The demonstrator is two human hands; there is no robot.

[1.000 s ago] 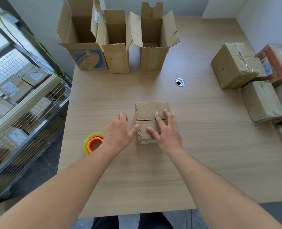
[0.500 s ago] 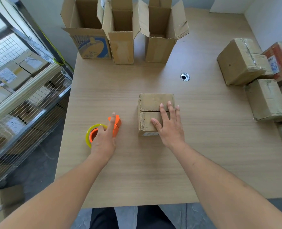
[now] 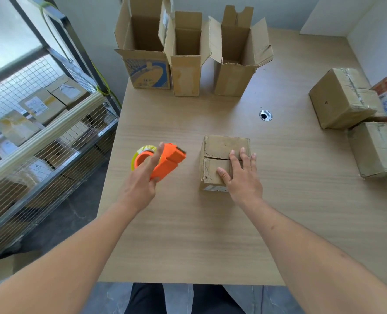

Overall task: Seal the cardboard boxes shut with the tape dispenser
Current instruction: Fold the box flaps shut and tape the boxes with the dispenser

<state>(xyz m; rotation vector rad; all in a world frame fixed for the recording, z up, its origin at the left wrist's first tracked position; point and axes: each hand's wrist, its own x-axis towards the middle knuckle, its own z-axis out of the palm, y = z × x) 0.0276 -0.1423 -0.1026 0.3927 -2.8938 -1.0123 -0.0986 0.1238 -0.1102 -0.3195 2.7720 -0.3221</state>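
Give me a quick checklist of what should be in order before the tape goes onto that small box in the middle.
1. Tape dispenser in the left hand: ok, gripped and off the table.
2. Flaps of the small box closed: ok, meeting at a seam.
3. Right hand holding flaps down: ok, flat on top.
4. Seam clear for taping: not ok, fingers lie across it.
5. Loose tape end ready: cannot tell.

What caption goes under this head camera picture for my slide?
Left hand grips the orange tape dispenser while the right hand presses the small cardboard box flaps closed.
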